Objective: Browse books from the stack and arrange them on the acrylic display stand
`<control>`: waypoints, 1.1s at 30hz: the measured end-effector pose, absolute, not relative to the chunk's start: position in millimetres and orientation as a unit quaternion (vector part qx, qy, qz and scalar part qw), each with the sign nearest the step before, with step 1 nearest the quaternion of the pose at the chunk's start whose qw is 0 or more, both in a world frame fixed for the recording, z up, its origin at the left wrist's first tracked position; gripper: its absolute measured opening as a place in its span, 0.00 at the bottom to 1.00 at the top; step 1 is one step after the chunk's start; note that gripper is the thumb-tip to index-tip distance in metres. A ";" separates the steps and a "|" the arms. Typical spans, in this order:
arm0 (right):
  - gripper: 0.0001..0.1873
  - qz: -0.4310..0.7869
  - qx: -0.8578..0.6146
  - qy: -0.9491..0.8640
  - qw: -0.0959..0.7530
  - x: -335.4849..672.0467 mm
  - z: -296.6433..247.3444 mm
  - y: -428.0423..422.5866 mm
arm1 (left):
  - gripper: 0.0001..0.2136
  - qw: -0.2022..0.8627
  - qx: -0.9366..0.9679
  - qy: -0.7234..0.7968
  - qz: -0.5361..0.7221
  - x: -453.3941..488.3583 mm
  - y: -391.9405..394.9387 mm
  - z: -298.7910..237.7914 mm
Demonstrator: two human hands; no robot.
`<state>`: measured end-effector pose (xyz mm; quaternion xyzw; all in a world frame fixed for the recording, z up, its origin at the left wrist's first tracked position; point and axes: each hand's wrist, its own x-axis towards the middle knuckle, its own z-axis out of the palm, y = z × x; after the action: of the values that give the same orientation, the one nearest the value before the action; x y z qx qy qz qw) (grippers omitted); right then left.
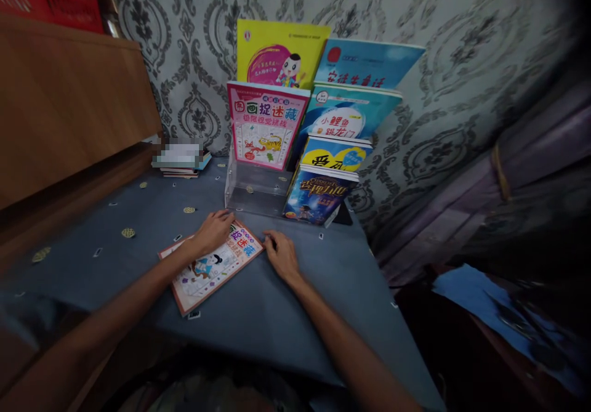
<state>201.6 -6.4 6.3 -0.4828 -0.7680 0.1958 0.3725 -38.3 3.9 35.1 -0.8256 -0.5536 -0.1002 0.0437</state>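
A thin picture book (217, 270) with an orange-red border and a cartoon figure on its cover lies at an angle on the blue-grey tablecloth. My left hand (215, 232) reaches across its upper edge, fingers closed over that side and partly covering the cover. By the book's right corner is my right hand (281, 255), its fingers loosely bent and apart, with nothing seen in them. Behind both hands stands a clear tiered book rack (253, 193). A pink picture book (268, 125) rests in its left column, in front of a yellow book (281, 48).
The rack's right column holds a dark blue book (318, 196), a yellow-and-blue book (337, 155), a teal book (353, 110) and a blue book (369, 64). A small book stack (180, 159) lies at the back left, near a wooden cabinet (74, 104). A purple curtain (443, 215) hangs right.
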 end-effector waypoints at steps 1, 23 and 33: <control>0.16 0.200 -0.485 -0.767 0.370 202.3 5.9 -5.4 | 0.17 0.038 -0.825 -0.553 -0.107 -36.8 1.2 33.3; 0.15 0.152 -0.362 -0.860 0.327 196.4 22.5 -19.1 | 0.18 -0.051 -0.859 -0.494 -0.128 -47.5 -40.9 40.7; 0.16 0.178 -0.339 -0.878 0.286 195.1 21.7 -17.8 | 0.18 -0.028 -0.823 -0.560 -0.090 -75.3 -63.3 47.8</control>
<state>195.1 -17.8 21.7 -0.3388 -0.8785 0.1779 0.2862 -75.3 -63.3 47.8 -0.8233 -0.5598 -0.0901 -0.0279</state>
